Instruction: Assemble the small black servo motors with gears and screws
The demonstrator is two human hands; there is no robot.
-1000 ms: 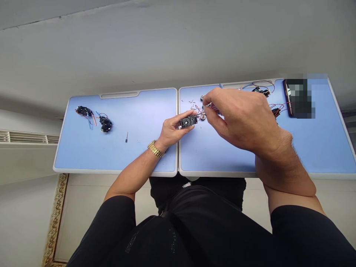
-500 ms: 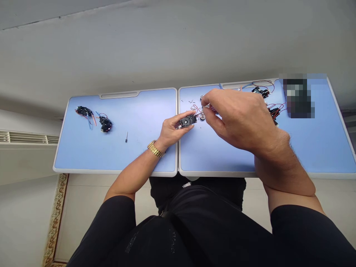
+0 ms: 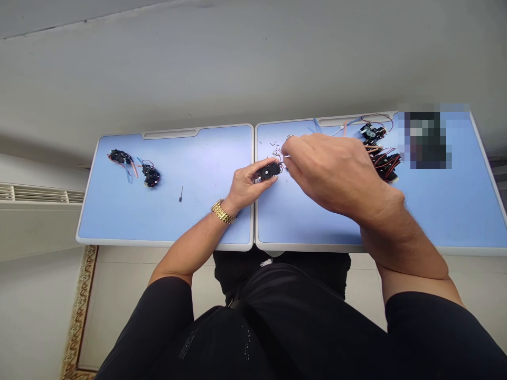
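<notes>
Between thumb and fingers, my left hand (image 3: pixel 246 188) grips a small black mechanical part (image 3: pixel 270 170) just right of the seam between the two table tops. My right hand (image 3: pixel 328 169) is close beside the part's right end, its thumb and fingertips pinched together. What those fingertips hold is too small or hidden to make out. Thin wires and small screws (image 3: pixel 273 143) lie on the table beyond the part, partly covered by my right hand.
Two black wired assemblies (image 3: pixel 150 175) and a small screwdriver (image 3: pixel 180 194) lie on the left table top (image 3: pixel 119 219). More black assemblies with red wires (image 3: pixel 386 164) are right of my right hand. A blurred dark object (image 3: pixel 428 140) stands at the far right.
My right hand has shifted slightly left and down, closer to the black part. The thin shaft that showed at its fingertips is no longer visible. The black part has turned a little in my left hand.
</notes>
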